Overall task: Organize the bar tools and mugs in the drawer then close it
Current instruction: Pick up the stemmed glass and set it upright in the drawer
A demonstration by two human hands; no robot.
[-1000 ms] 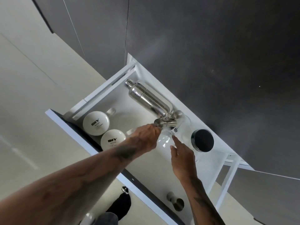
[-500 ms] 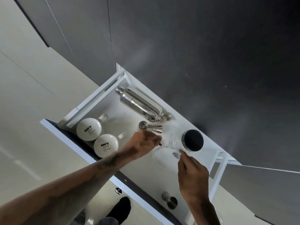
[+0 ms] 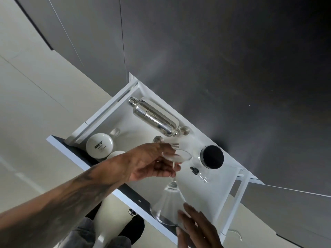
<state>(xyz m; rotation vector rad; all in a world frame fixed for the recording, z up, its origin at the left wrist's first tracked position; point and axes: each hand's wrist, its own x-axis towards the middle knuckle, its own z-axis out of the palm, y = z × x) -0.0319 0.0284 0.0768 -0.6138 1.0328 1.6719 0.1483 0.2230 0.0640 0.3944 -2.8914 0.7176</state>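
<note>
Presently, I observe the white drawer [image 3: 231,192] standing pulled out, with a clear martini glass [image 3: 170,199] held over it, foot toward the back and bowl toward the front edge. My left hand [image 3: 152,163] pinches the glass by its stem just under the foot, fingers curled around it. My right hand [image 3: 197,228] is spread with fingers extended, fingertips at the bowl's rim; whether they touch it I cannot tell. A steel shaker [image 3: 155,119] lies on its side along the back wall. A jigger [image 3: 161,140] lies near it, partly hidden by the left hand. Two white mugs [image 3: 99,145] sit at the left corner, a black-lidded jar [image 3: 212,157] on the right, and a small dropper [image 3: 198,173] lies just beside the jar.
</note>
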